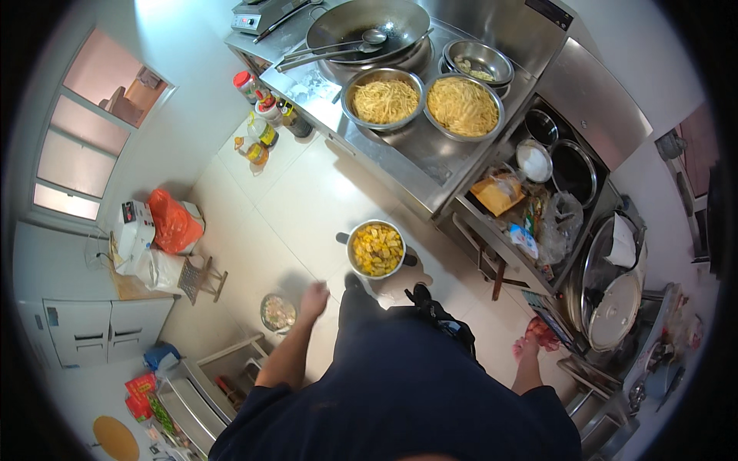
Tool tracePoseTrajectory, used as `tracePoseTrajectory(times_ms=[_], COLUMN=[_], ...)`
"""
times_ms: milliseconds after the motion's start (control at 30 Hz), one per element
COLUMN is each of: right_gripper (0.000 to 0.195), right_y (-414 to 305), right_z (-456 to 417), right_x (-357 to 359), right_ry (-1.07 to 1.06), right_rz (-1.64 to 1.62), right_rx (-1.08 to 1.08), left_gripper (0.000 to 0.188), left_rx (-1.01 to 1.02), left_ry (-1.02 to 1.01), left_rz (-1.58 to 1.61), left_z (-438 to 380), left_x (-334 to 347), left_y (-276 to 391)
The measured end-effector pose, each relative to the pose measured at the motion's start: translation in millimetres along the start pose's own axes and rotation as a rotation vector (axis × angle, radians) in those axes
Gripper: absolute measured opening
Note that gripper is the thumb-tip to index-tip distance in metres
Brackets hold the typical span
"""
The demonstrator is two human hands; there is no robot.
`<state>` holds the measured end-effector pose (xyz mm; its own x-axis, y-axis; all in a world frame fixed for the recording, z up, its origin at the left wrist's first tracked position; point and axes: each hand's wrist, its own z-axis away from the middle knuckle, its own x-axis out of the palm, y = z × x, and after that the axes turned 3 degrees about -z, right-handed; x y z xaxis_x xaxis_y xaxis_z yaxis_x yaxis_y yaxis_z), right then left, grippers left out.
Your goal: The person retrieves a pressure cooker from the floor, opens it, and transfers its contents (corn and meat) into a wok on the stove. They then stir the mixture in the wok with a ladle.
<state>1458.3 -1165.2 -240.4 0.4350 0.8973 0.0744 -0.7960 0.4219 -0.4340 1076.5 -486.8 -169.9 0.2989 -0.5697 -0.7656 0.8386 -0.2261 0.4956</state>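
My left hand (315, 299) hangs low at my left side, slightly blurred, with no object visible in it; its fingers are not clear. A bowl of pale pinkish food pieces (278, 314) is beside it, apart from the hand. My right hand (524, 347) is out to the right against a crumpled red plastic bag (543, 332); whether the fingers grip the bag cannot be made out. In front of my feet is a two-handled metal pot (349, 259) filled with yellow chunks (377, 249).
A steel counter (398, 167) ahead bears two bowls of yellow shreds (385, 101) (463, 106) and a wok (340, 29) with ladles. Bottles (256, 152) stand on the floor. A cluttered steel unit (513, 253) and a wooden stool (202, 278) flank the floor.
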Motion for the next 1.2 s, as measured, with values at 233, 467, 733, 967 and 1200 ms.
tracePoseTrajectory(times_ms=[233, 467, 733, 967, 1200], right_gripper=[0.039, 0.017, 0.019, 0.041, 0.039], right_y=[184.0, 414.3, 659.3, 714.7, 839.6], right_z=[126.8, 259.3, 321.5, 410.1, 445.8], right_x=[188.9, 267.5, 226.6, 387.7, 532.7], right_ry=[0.043, -0.014, 0.117, 0.538, 0.540], right_rz=[0.625, 0.449, -0.226, -0.150, -0.538], right_rx=[0.033, 0.129, 0.063, 0.195, 0.212], left_gripper=[0.038, 0.062, 0.044, 0.025, 0.035], left_rx=[0.309, 0.191, 0.037, 0.120, 0.184], left_ry=[0.343, -0.116, -0.442, -0.588, -1.174], left_rz=[0.549, 0.541, 0.341, 0.347, 0.506], left_z=[-315.3, -558.4, -768.9, -763.4, -792.0], left_x=[-288.2, -377.3, -375.3, -368.3, -394.5], left_y=[226.9, 356.9, 334.6, 383.6, 414.4])
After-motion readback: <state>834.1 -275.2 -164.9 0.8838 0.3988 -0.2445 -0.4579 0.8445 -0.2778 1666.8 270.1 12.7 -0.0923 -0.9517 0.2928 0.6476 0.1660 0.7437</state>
